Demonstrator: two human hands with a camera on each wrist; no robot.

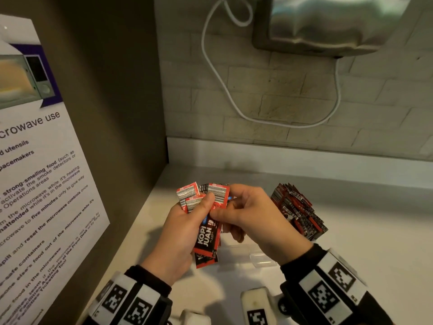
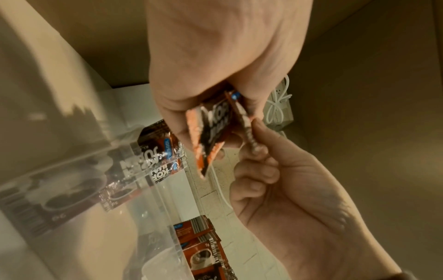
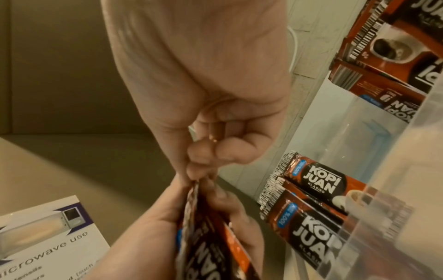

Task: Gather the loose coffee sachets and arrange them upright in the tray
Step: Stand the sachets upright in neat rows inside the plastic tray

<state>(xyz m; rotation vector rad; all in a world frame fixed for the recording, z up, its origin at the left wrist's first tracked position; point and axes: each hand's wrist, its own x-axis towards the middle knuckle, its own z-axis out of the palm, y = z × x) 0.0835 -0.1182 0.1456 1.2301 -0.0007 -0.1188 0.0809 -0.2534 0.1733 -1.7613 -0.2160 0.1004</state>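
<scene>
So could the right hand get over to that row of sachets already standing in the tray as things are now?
Probably yes. The standing sachets lie just beyond the right hand on its own side, with nothing between them. But that hand is pinching the bundle of sachets the left hand grips, so it must let go first.

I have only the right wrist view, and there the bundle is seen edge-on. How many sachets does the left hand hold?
Observer: In the head view the left hand grips a fanned bundle of sachets. At least four tops show; an exact count is not possible.
Operator: Which one does the right hand take?
Observer: The right hand pinches the front sachet, which has its logo side towards the camera.
Operator: Where is the filled row?
Observer: The dense row of sachets stands just right of the right hand.
</scene>
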